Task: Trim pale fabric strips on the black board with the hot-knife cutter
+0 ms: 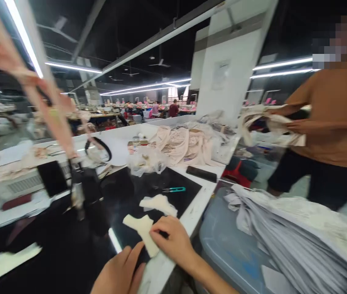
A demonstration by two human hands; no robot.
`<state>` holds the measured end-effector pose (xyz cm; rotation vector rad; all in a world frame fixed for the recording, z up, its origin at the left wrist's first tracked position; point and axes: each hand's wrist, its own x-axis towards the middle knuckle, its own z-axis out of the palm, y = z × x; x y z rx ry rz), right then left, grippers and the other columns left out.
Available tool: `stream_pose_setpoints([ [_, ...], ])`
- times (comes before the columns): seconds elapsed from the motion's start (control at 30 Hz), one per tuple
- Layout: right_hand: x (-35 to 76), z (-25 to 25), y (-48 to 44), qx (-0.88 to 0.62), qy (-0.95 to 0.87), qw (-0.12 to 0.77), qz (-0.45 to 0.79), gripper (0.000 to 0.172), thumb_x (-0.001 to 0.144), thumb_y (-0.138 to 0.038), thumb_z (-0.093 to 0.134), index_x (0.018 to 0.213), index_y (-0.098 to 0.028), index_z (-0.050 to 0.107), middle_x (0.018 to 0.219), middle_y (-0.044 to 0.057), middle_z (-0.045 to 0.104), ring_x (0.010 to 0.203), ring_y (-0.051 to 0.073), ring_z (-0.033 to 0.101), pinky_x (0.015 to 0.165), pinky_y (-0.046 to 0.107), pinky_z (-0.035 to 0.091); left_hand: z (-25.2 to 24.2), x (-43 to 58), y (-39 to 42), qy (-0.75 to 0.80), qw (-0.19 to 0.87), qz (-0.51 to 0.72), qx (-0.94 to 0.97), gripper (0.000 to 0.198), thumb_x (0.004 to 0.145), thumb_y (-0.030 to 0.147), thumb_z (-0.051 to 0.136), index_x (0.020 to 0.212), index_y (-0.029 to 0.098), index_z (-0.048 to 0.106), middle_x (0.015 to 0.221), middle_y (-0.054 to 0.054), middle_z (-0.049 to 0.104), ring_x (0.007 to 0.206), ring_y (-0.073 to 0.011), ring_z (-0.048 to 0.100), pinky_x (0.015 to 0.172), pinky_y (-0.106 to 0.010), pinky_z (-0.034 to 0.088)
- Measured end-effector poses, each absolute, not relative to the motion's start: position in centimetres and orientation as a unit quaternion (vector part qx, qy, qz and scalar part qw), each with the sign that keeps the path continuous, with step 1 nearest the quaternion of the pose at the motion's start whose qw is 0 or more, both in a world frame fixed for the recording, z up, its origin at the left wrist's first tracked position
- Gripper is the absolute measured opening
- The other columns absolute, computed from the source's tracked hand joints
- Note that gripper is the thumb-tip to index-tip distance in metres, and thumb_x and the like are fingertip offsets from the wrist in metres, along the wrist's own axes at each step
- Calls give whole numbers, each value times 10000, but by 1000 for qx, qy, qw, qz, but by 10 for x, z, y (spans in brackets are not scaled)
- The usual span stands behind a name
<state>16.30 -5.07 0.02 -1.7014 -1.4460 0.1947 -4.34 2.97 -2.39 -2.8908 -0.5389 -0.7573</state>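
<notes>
Handling of a small cream piece [144, 230] at the near edge of the tabletop [69, 253]. The piece lies flat, its wide end pointing away from me and its narrower end reaching the white border. My right grip [173, 241] has thumb and forefinger drawn together on the right edge of the piece, pinching it. My left grip [120, 269] is just beside the lower left edge, fingers bent and close to one another; whether it pinches anything I cannot tell. I judge the step in hand to be squaring up or picking up this piece. The next move, in my estimate, calls for a light pinch with both grips, keeping the thin edge free of folds. A second pale piece [161, 204] lies just beyond my right fingers, and could be caught up by mistake; the teal-handled snips [176, 189] rest farther off. To the left stands a blurred machine head [78, 192], apart from both grips.
</notes>
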Motion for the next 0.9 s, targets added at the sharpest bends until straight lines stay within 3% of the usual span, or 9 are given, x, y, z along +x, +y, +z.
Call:
stream_pose_setpoints([
  [0.2, 173, 0, -56, -659, -583, 456, 130, 202, 961, -335, 603, 809, -254, 709, 818, 5, 703, 822, 227, 609, 788, 366, 404, 1, -35, 3, -274, 13, -169, -947, 422, 949, 253, 614, 1367, 205, 587, 1028, -75, 733, 852, -240, 740, 732, -325, 594],
  [0.33, 175, -2, -57, -653, -584, 459, 149, 214, 956, -375, 597, 804, -270, 706, 863, 13, 720, 847, 246, 617, 802, 386, 416, 8, -32, -2, -299, -18, -113, -947, 508, 967, 270, 630, 1459, 212, 516, 1099, -83, 716, 920, -254, 724, 798, -353, 580],
  [0.53, 175, 0, -56, -645, -561, 489, 173, 216, 919, -419, 627, 778, -277, 706, 930, 31, 723, 894, 263, 625, 839, 398, 429, 19, -25, -3, -304, -36, -72, -949, 549, 972, 309, 655, 1490, 219, 494, 1070, -70, 695, 898, -242, 708, 779, -336, 558],
  [0.7, 178, 6, -52, -632, -515, 542, 205, 269, 885, -490, 664, 763, -258, 724, 1045, 56, 731, 861, 240, 625, 748, 351, 452, 20, -25, -5, -300, -45, -79, -950, 526, 978, 301, 650, 1480, 231, 508, 1075, -64, 680, 900, -235, 701, 773, -336, 555],
  [0.8, 182, 14, -46, -619, -465, 584, 245, 339, 864, -561, 692, 818, -227, 729, 817, 58, 736, 655, 197, 599, 614, 317, 444, 20, -24, -5, -305, -49, -81, -948, 535, 972, 296, 656, 1482, 229, 510, 1066, -65, 684, 878, -229, 702, 765, -329, 556],
  [0.9, 186, 24, -36, -585, -409, 636, 294, 422, 845, -628, 698, 863, -207, 681, 595, -3, 649, 475, 148, 534, 503, 278, 431, 20, -23, -4, -308, -55, -85, -946, 526, 965, 294, 660, 1470, 229, 529, 1067, -64, 692, 871, -237, 711, 766, -342, 568],
])
